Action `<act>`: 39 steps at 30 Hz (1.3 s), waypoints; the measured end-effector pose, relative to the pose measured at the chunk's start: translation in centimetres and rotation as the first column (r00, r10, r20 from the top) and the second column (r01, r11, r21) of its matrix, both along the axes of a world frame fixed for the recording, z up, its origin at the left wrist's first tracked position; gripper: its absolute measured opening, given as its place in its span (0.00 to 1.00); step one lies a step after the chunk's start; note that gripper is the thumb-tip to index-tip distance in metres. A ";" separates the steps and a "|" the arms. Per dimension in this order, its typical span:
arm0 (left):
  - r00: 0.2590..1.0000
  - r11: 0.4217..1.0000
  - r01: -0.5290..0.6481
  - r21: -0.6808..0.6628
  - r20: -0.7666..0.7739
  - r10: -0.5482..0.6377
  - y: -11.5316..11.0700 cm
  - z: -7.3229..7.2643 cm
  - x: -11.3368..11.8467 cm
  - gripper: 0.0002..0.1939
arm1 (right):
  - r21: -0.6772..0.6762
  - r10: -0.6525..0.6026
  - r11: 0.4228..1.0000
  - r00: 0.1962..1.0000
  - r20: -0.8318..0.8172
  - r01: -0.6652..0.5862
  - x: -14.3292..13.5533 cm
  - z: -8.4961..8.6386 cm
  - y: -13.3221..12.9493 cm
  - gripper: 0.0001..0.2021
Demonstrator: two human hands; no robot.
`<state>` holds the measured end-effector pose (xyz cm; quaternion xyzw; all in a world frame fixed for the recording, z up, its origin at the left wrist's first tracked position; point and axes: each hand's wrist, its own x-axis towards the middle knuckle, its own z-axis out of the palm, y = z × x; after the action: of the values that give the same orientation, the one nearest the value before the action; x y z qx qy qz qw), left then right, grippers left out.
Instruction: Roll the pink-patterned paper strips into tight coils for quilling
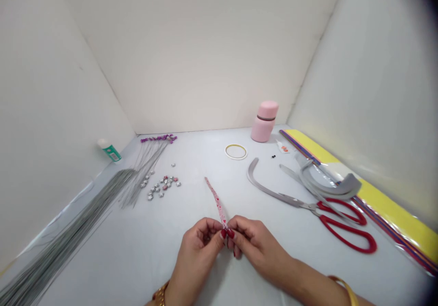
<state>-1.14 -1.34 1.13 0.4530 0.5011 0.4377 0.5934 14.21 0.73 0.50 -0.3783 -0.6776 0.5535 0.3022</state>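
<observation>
A narrow pink paper strip with red hearts (217,199) stands out away from me, its near end pinched between my two hands. My left hand (201,246) grips that end with thumb and forefinger. On the other side my right hand (251,242) pinches the same end, the two thumb tips almost touching. The fingertips hide how the end is folded. To the left, beyond my left hand, lies a loose group of small silver and pink folded paper stars (165,186).
At left lie a bundle of grey wires (78,224), purple-tipped wires (159,138) and a glue stick (111,151). A tape roll (236,151) and pink flask (264,121) stand behind. Right are red-handled scissors (342,224), grey paper strips (263,188) and yellow sheets (383,201).
</observation>
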 end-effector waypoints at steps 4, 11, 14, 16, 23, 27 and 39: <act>1.000 1.000 0.001 -0.022 -0.001 -0.001 0.1 -0.1 -0.2 0.03 | 0.063 -0.011 0.998 0.998 0.068 0.007 0.1 -0.2 0.1 0.10; 0.998 0.992 0.008 -0.128 0.067 0.001 0.4 0.3 0.0 0.05 | 0.482 -0.101 0.875 0.990 0.094 0.043 0.7 -0.2 0.6 0.17; 0.995 0.990 0.027 -0.140 0.103 -0.013 0.4 0.4 0.1 0.06 | 0.528 -0.107 0.849 0.986 0.129 0.023 0.8 -0.2 0.7 0.17; 0.993 0.989 0.040 -0.144 0.113 -0.024 0.4 0.2 0.1 0.06 | 0.519 -0.114 0.854 0.985 0.128 0.031 0.8 -0.2 0.7 0.16; 0.981 0.994 0.034 -0.103 0.192 -0.014 0.3 -0.2 0.1 0.09 | 0.476 -0.083 0.879 0.994 0.077 0.036 0.7 0.1 0.6 0.12; 0.981 1.000 0.015 -0.007 0.192 -0.013 0.0 -0.6 0.1 0.09 | 0.459 -0.069 0.888 0.995 0.077 0.026 0.6 0.2 0.7 0.10; 0.955 0.949 0.075 0.305 -0.297 0.021 -0.5 0.2 -0.5 0.07 | 0.368 -0.035 0.929 0.985 0.171 -0.031 0.5 0.8 0.1 0.07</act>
<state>-1.62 -1.82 1.32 0.6088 0.5025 0.4303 0.4379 14.66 0.86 1.28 -0.3623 -0.7929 0.3808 0.3081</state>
